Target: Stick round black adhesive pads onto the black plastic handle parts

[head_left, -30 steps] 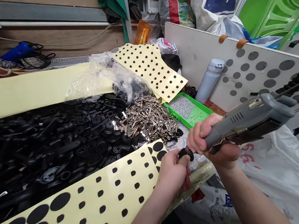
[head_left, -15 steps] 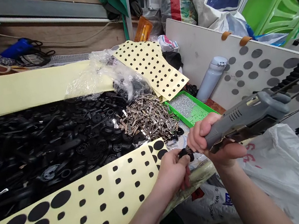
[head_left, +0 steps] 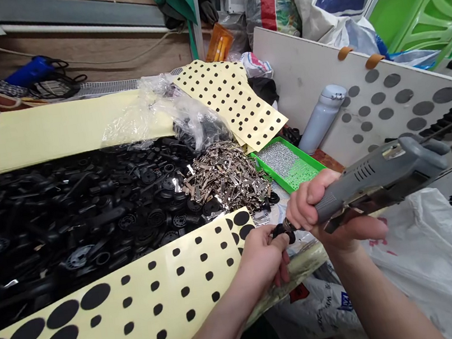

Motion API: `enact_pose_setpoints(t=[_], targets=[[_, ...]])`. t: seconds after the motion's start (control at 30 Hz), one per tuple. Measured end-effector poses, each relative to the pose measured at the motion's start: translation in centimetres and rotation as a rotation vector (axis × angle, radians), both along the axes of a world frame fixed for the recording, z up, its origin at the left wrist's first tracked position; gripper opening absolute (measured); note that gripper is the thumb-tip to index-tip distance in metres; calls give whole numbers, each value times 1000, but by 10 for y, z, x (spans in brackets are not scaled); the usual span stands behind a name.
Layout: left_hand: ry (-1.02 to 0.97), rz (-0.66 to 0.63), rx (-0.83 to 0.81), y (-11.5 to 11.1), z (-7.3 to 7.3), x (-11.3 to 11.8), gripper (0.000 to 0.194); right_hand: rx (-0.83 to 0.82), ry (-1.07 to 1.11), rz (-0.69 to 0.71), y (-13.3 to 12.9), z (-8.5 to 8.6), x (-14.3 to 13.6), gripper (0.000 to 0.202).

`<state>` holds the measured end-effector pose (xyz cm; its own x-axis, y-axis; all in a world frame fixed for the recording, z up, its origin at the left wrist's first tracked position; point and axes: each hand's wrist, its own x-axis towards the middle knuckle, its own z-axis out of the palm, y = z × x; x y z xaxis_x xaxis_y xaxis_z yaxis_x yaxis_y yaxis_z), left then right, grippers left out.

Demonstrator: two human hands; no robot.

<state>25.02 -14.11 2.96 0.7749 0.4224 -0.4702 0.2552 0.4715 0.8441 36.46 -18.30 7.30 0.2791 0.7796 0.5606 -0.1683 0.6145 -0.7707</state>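
My right hand [head_left: 320, 206] is wrapped round a grey electric screwdriver [head_left: 375, 172], its thumb stretched along the underside. The tool's tip points down and left to a small black plastic part [head_left: 283, 232]. Pinched in the fingers of my left hand [head_left: 264, 254], that part meets the tip; its exact shape is mostly hidden by the fingers. Just beyond the hands lie a pile of small metal clips [head_left: 225, 178] and a green tray [head_left: 292, 186] of tiny silvery screws. Under my left forearm lies a yellow sheet [head_left: 174, 307] with black round stickers.
A large heap of black plastic parts [head_left: 67, 216] spreads on the left. Behind it are plain yellow sheets [head_left: 50, 130], clear plastic wrap [head_left: 129, 121] and a dotted sheet [head_left: 236, 100]. A blue-grey bottle [head_left: 322, 118] stands by a white panel [head_left: 291, 69]. White sacks [head_left: 417, 254] hang at right.
The whole view has shifted slightly, with things sitting a little further right. Both hands keep the same hold on the screwdriver and the black part.
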Motion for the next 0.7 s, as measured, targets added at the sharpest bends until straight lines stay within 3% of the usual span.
enact_pose_setpoints(t=[0.37, 0.7], targets=[[26, 8, -27, 2, 2, 1, 10, 7, 20, -126, -1, 5, -4, 55], [16, 14, -43, 3, -5, 1, 4, -11, 35, -146, 1, 1, -6, 56]])
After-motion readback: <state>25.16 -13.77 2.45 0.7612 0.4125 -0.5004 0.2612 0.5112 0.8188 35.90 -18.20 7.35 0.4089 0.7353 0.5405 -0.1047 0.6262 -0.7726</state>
